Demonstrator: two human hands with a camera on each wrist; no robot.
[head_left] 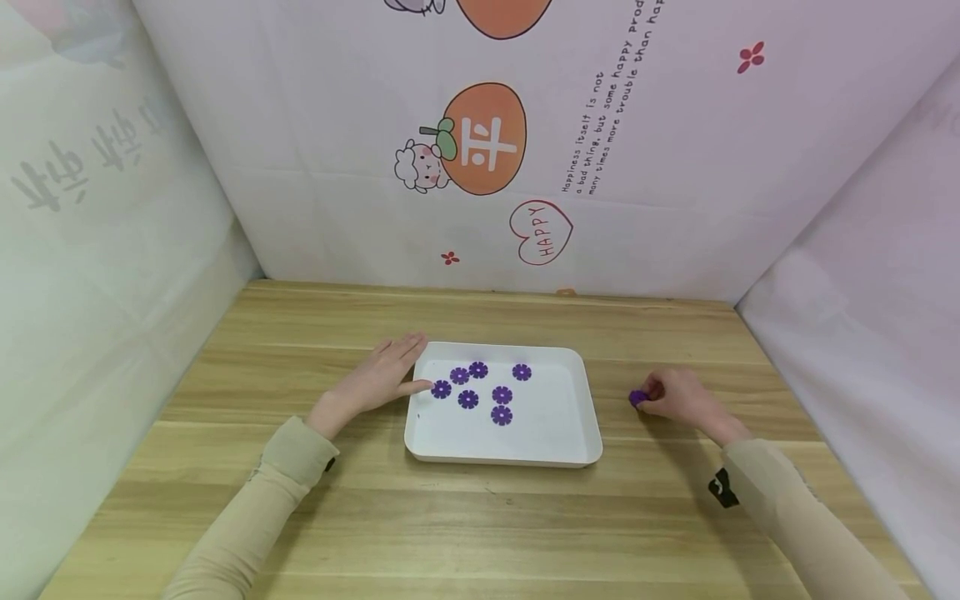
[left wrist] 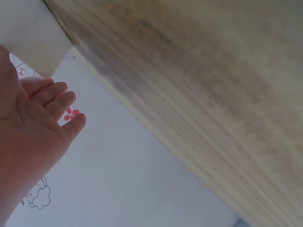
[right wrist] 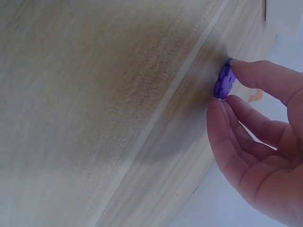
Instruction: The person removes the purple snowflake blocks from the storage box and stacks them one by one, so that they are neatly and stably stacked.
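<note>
A white tray [head_left: 536, 442] lies on the table, with several purple notched snowflake discs [head_left: 502, 415] flat inside it, mostly toward its left and middle. My left hand [head_left: 384, 372] rests at the tray's left side, its thumb reaching over the rim beside one disc. In the left wrist view the fingers [left wrist: 59, 105] are loosely extended at the tray's corner [left wrist: 40, 52]. To the right of the tray, my right hand [head_left: 678, 396] pinches a purple snowflake disc [right wrist: 225, 80] between thumb and fingertips, tilted on edge close over the wood.
The wooden table [head_left: 450, 533] meets a printed white cloth [head_left: 360, 225] at the back. White cloth also closes off the left [head_left: 112, 292] and right sides [head_left: 862, 308]. A dark strap piece [head_left: 722, 489] shows under the right sleeve.
</note>
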